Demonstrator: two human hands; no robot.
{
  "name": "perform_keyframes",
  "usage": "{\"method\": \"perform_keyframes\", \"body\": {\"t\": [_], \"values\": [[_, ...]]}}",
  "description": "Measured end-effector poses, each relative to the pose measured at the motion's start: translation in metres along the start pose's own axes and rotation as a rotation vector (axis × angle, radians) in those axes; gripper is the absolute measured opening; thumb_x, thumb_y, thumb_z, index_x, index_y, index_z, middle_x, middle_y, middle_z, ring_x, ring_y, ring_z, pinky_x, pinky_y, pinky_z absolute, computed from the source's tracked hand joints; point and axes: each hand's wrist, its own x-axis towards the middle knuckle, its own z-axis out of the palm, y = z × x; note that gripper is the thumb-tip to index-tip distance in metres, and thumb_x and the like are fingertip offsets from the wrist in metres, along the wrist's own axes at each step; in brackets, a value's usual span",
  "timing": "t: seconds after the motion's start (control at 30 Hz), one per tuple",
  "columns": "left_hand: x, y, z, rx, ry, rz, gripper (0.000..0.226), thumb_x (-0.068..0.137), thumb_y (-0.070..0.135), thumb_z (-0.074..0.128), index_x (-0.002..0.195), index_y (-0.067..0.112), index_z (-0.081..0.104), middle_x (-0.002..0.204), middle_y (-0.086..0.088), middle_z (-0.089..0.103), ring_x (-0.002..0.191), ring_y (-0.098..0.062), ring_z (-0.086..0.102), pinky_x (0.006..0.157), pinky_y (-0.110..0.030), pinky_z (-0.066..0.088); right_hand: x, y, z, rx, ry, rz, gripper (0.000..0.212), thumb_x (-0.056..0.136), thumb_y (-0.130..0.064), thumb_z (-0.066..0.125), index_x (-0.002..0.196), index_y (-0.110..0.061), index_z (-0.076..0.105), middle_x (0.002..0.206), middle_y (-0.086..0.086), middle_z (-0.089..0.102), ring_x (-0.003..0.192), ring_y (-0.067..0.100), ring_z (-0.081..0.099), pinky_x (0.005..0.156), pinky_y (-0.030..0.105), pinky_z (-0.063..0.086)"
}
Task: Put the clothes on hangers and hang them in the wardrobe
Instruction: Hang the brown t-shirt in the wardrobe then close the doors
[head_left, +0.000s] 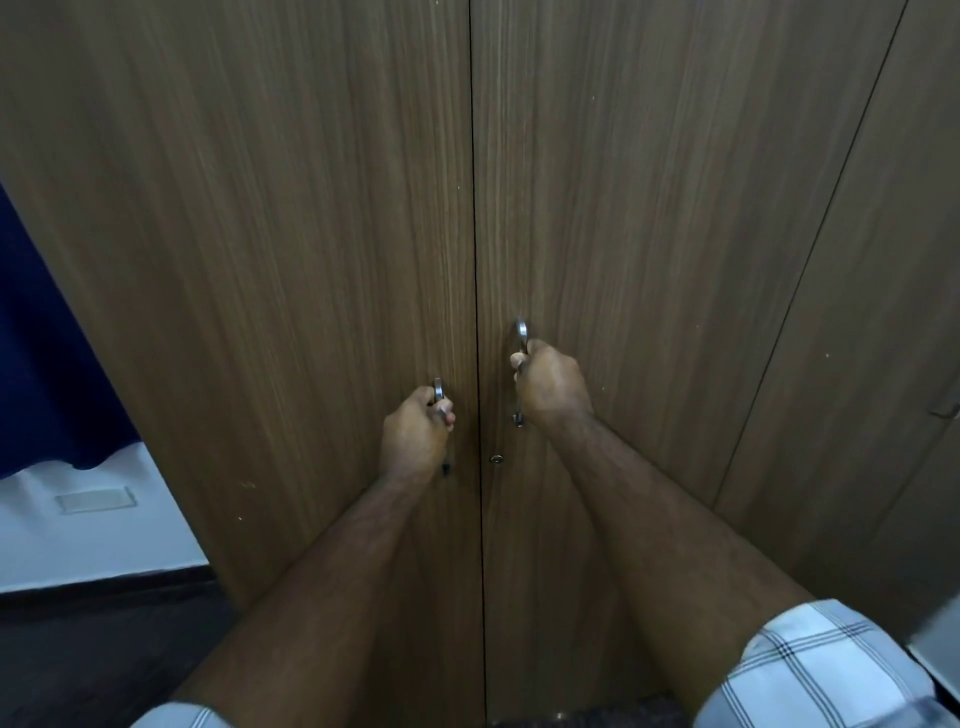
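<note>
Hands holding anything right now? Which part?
Yes. The left hand grips the left door's metal handle around its middle; the right hand grips the right door's metal handle around its middle. No clothes or hangers are held.

left hand (415, 434) grips left handle (438, 388) | right hand (550, 384) grips right handle (521, 332) | wardrobe (311, 234) doors closed

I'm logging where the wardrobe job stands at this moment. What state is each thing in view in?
Left door: closed, meets the right door at the middle seam.
Right door: closed.
Left handle: gripped by the left hand.
Right handle: gripped by the right hand.
Keyhole: no key in it.
Third door: closed, untouched.
</note>
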Motion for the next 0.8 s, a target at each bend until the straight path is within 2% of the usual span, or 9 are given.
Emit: {"method": "perform_keyframes", "body": {"t": [0.1, 0.23, 0.3, 0.4, 0.5, 0.57, 0.6, 0.67, 0.8], "values": [[-0.001, 0.002, -0.002, 0.020, -0.023, 0.005, 0.016, 0.103, 0.022, 0.051, 0.095, 0.021, 0.065, 0.091, -0.003, 0.072, 0.088, -0.014, 0.069, 0.076, -0.028, 0.055, 0.001, -0.001, -0.001, -0.025, 0.000, -0.003, 0.023, 0.103, -0.027, 0.042, 0.099, -0.011, 0.059, 0.099, 0.009, 0.067, 0.092, 0.026, 0.065, 0.078, 0.041, 0.056], [-0.003, 0.006, -0.007, 0.185, -0.036, 0.050, 0.021, 0.104, 0.025, 0.051, 0.094, 0.012, 0.064, 0.083, 0.002, 0.065, 0.076, -0.012, 0.061, 0.059, -0.022, 0.043, -0.004, -0.005, -0.006, -0.027, -0.039, 0.028, 0.025, 0.105, -0.031, 0.042, 0.102, -0.013, 0.059, 0.089, 0.002, 0.062, 0.083, 0.017, 0.062, 0.067, 0.030, 0.049], [-0.005, 0.009, -0.010, 0.269, -0.039, 0.061, 0.020, 0.104, 0.027, 0.052, 0.101, 0.011, 0.064, 0.083, 0.005, 0.061, 0.074, -0.008, 0.057, 0.057, -0.023, 0.037, -0.007, -0.008, -0.011, -0.038, -0.078, 0.052, 0.029, 0.105, -0.036, 0.043, 0.107, -0.013, 0.061, 0.094, 0.005, 0.064, 0.089, 0.021, 0.064, 0.074, 0.035, 0.053], [-0.015, 0.003, -0.012, 0.295, -0.056, 0.048, 0.028, 0.100, 0.026, 0.059, 0.124, 0.011, 0.058, 0.111, -0.002, 0.065, 0.103, -0.018, 0.062, 0.075, -0.027, 0.045, -0.018, -0.009, -0.018, -0.097, -0.112, 0.053, 0.030, 0.104, -0.036, 0.048, 0.115, -0.011, 0.062, 0.098, 0.004, 0.063, 0.093, 0.023, 0.063, 0.076, 0.034, 0.050], [-0.043, -0.012, -0.009, 0.339, -0.010, 0.109, 0.058, 0.098, 0.026, 0.061, 0.149, 0.012, 0.038, 0.147, -0.007, 0.044, 0.133, -0.026, 0.047, 0.102, -0.036, 0.044, -0.043, -0.002, -0.020, -0.220, -0.061, 0.011, 0.035, 0.102, -0.038, 0.050, 0.123, -0.011, 0.055, 0.114, 0.007, 0.060, 0.101, 0.026, 0.060, 0.075, 0.033, 0.043], [-0.063, -0.025, -0.005, 0.472, 0.036, 0.198, 0.069, 0.098, 0.029, 0.061, 0.155, 0.012, 0.027, 0.159, -0.010, 0.029, 0.145, -0.029, 0.031, 0.116, -0.041, 0.034, -0.062, 0.006, -0.017, -0.301, -0.061, -0.030, 0.046, 0.101, -0.039, 0.053, 0.136, -0.011, 0.046, 0.130, 0.009, 0.053, 0.118, 0.029, 0.054, 0.085, 0.038, 0.047], [-0.071, -0.031, -0.003, 0.547, 0.041, 0.240, 0.073, 0.097, 0.031, 0.060, 0.157, 0.013, 0.022, 0.163, -0.010, 0.022, 0.149, -0.030, 0.022, 0.120, -0.044, 0.027, -0.072, 0.012, -0.013, -0.336, -0.071, -0.054, 0.055, 0.100, -0.039, 0.054, 0.144, -0.010, 0.039, 0.138, 0.010, 0.048, 0.127, 0.029, 0.048, 0.096, 0.042, 0.047], [-0.083, -0.042, 0.005, 0.652, 0.027, 0.307, 0.078, 0.097, 0.036, 0.059, 0.159, 0.015, 0.016, 0.167, -0.009, 0.012, 0.154, -0.030, 0.008, 0.124, -0.049, 0.019, -0.091, 0.024, -0.006, -0.414, -0.064, -0.092, 0.071, 0.098, -0.040, 0.056, 0.154, -0.009, 0.026, 0.153, 0.012, 0.037, 0.144, 0.030, 0.031, 0.117, 0.046, 0.032], [-0.102, -0.044, 0.023, 0.722, -0.052, 0.412, 0.081, 0.097, 0.040, 0.056, 0.161, 0.018, 0.011, 0.169, -0.003, 0.002, 0.155, -0.025, -0.006, 0.124, -0.051, 0.008, -0.126, 0.043, -0.003, -0.522, -0.043, -0.093, 0.079, 0.094, -0.042, 0.057, 0.156, -0.011, 0.020, 0.163, 0.011, 0.021, 0.153, 0.030, 0.009, 0.124, 0.050, 0.012]]}}
